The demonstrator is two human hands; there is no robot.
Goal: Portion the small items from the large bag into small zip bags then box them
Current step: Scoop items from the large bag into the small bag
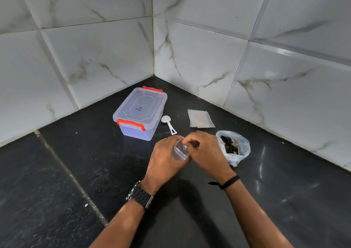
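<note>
Both hands hold one small clear zip bag (pixel 180 151) above the black counter. My left hand (pixel 164 157) grips its left side and my right hand (pixel 206 152) pinches its top edge. The bag looks empty. Just right of my right hand stands the large bluish plastic bag (pixel 239 152), open at the top, with dark and tan small items inside. A flat stack of spare zip bags (pixel 200 119) lies behind the hands. The clear plastic box (pixel 141 112) with orange latches sits to the back left, its lid on.
A white plastic scoop (pixel 168 123) lies between the box and the spare bags. The black counter (pixel 76 171) runs into a corner of white marble-look tiled walls (pixel 114 57). A grout seam crosses the counter at the left.
</note>
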